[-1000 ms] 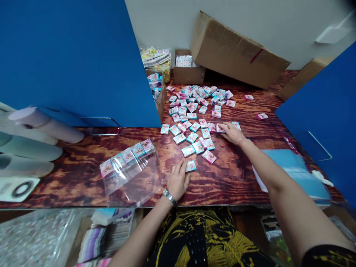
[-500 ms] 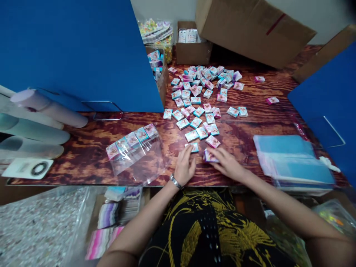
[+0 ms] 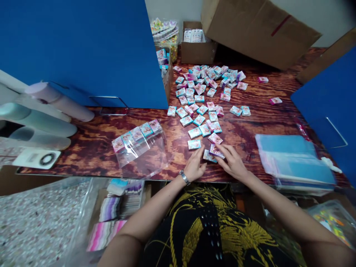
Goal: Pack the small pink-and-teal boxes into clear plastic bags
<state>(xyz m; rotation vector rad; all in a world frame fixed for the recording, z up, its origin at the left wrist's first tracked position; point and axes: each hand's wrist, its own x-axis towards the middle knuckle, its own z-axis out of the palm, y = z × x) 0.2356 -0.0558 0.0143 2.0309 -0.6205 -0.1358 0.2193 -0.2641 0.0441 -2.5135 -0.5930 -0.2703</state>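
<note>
My right hand (image 3: 233, 162) has its fingers and thumb around a small purple-edged box (image 3: 216, 150) printed with a red hand shape. That box partly overlaps a blue-edged box (image 3: 209, 156) on the tabletop. Close by on the left is my left hand (image 3: 195, 167), its fingers extended and thumb apart beside the blue-edged box, with nothing in its grasp. Another blue-edged box (image 3: 194, 144) lies flat just beyond my left fingers. A pink-edged box (image 3: 215, 138) lies beyond the right fingertips. Farther left, a clear plastic bag (image 3: 144, 155) contains a row of several boxes (image 3: 136, 134).
Many similar boxes (image 3: 200, 89) are scattered toward the back. Blue-and-clear plastic sheets (image 3: 289, 155) lie at right. Cardboard cartons (image 3: 198, 53) stand behind, blue panels (image 3: 97, 55) flank the table (image 3: 91, 148), and bottles (image 3: 41, 122) stand at left.
My left hand has left the blue-edged box and shifted right. The purple-edged box now shows its printed face and overlaps another box. The whole view has shifted slightly.
</note>
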